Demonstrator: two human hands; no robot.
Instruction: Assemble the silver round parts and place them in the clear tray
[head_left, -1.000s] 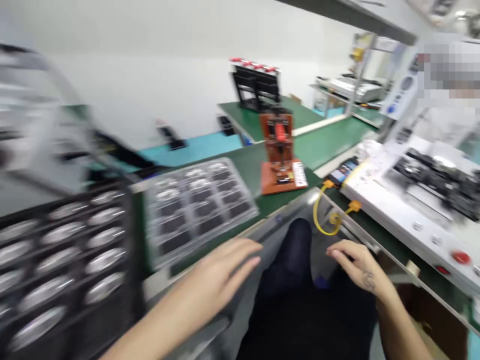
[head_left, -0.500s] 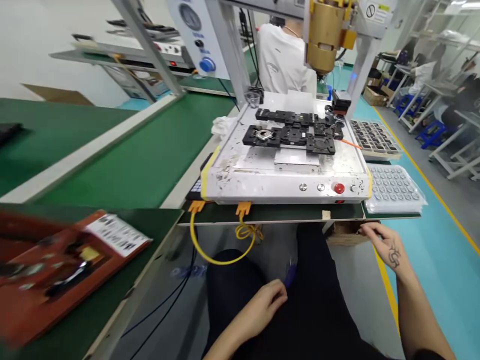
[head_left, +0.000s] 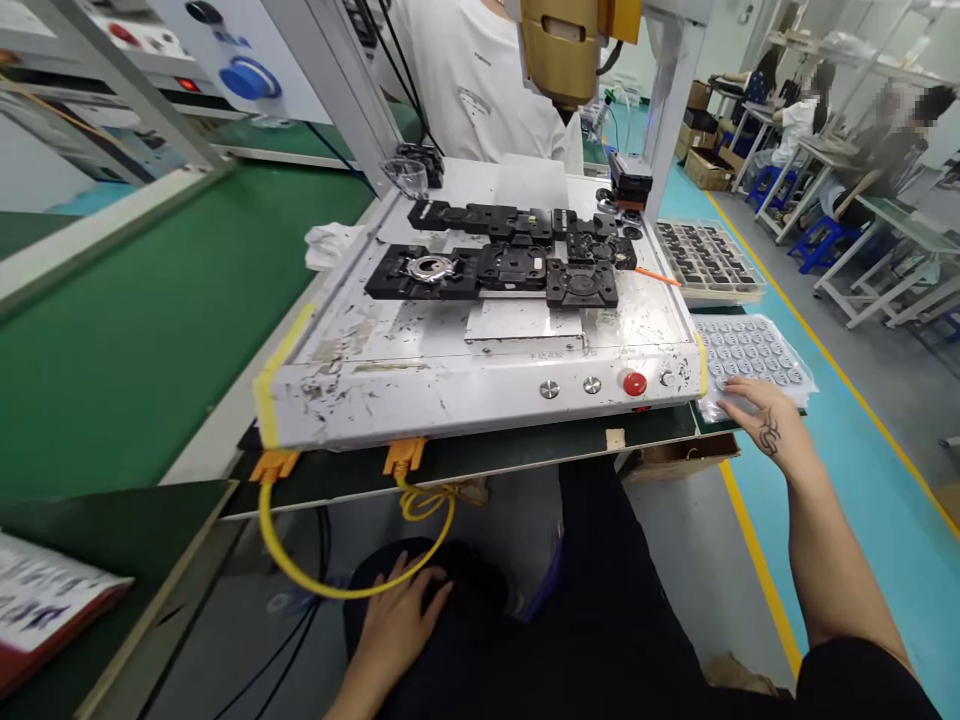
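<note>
Left hand (head_left: 401, 612) on the leg (head_left: 480, 590), clear tray (head_left: 757, 350) way closer to the right hand (head_left: 772, 420)
Left fingers kinda spread. White machine (head_left: 480, 400) on the green bench (head_left: 517, 450), tray just past its right end, long axis hard to call. Right fingertips at the tray's near-left corner, can't tell if pinching anything. Blue floor (head_left: 870, 500) beyond.

A black sleeve (head_left: 862, 682) ends near the elbow at four o'clock, worn with plain dark trousers (head_left: 619, 580) at five o'clock, while a curling, dark-lined tattoo (head_left: 769, 434) marks the right hand (head_left: 774, 418) close to the wrist, toward three o'clock.
</note>
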